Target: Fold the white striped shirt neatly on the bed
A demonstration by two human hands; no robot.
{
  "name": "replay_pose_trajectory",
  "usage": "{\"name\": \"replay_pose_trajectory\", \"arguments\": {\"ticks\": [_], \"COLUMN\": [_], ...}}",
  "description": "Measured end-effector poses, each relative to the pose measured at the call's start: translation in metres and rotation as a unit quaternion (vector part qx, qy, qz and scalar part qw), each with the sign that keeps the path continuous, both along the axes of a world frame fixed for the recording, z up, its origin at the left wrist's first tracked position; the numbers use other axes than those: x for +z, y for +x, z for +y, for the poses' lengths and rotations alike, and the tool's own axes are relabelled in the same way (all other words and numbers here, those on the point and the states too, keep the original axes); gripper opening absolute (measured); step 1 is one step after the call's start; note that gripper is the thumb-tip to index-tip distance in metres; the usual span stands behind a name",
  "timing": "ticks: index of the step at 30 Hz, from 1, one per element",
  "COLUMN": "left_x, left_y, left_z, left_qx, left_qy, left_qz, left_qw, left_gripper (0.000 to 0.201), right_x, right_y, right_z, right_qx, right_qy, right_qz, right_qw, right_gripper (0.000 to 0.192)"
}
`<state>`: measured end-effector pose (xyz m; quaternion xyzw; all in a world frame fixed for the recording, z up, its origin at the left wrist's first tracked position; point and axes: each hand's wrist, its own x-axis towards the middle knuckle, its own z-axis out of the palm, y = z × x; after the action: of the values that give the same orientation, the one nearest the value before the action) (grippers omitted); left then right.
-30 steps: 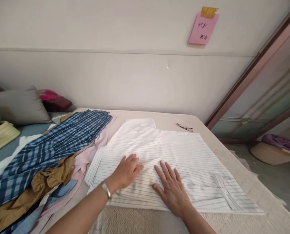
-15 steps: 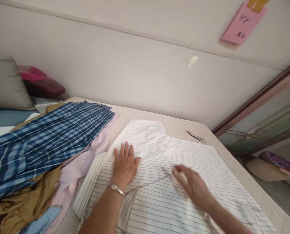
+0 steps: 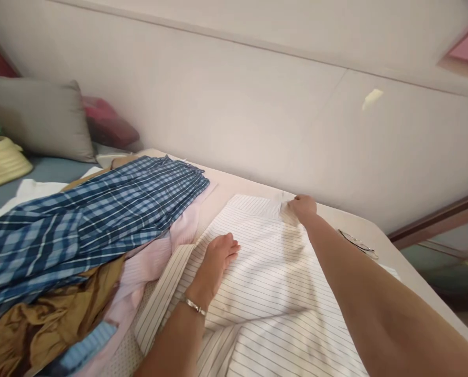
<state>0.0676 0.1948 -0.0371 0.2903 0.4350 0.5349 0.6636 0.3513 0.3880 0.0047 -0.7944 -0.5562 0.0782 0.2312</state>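
Note:
A white shirt with thin dark stripes (image 3: pixel 257 272) lies spread out with its collar (image 3: pixel 253 203) toward the wall. My left hand (image 3: pixel 217 256) rests on the shirt's left side, its slightly bent fingers pointing right and nothing held. With the arm stretched far forward, my right hand (image 3: pixel 303 207) is closed at the right end of the collar, and a bit of the collar fabric looks pinched in its fingers. That fabric is partly blurred. My right forearm covers much of the shirt's right side.
On the left lie a blue plaid garment (image 3: pixel 111 209), a pink garment (image 3: pixel 151 262) and a brown one (image 3: pixel 61 298). Eyeglasses (image 3: pixel 357 242) lie right of my forearm. A grey pillow (image 3: pixel 49 118) sits at the back left. A white wall (image 3: pixel 257 115) bounds the far edge.
My right hand has moved from the middle of the shirt forward to the collar. My left hand has turned from lying flat to fingers pointing right. The view has shifted left.

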Motion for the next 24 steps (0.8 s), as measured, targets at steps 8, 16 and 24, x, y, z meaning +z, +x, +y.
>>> {"name": "replay_pose_trajectory", "arguments": {"ticks": [8,16,24], "left_x": [0.002,0.004,0.012], "left_y": [-0.015,-0.024,-0.018], "left_z": [0.008,0.014,0.012], "left_qx": [0.020,-0.025,-0.017], "left_qy": [-0.120,-0.102,-0.102], "left_qz": [-0.193,-0.187,-0.194], "left_qw": [0.974,0.977,0.975], "left_gripper": [0.057,0.086,0.032], "right_x": [0.059,0.076,0.045], "right_y": [-0.033,-0.047,-0.003], "right_z": [-0.008,-0.241,-0.322], "right_qx": [0.020,0.248,0.336], "right_qy": [0.209,0.124,-0.202], "right_qz": [0.196,0.442,0.292], "right_qw": [0.958,0.853,0.872], "right_gripper": [0.015,0.009,0.023]}}
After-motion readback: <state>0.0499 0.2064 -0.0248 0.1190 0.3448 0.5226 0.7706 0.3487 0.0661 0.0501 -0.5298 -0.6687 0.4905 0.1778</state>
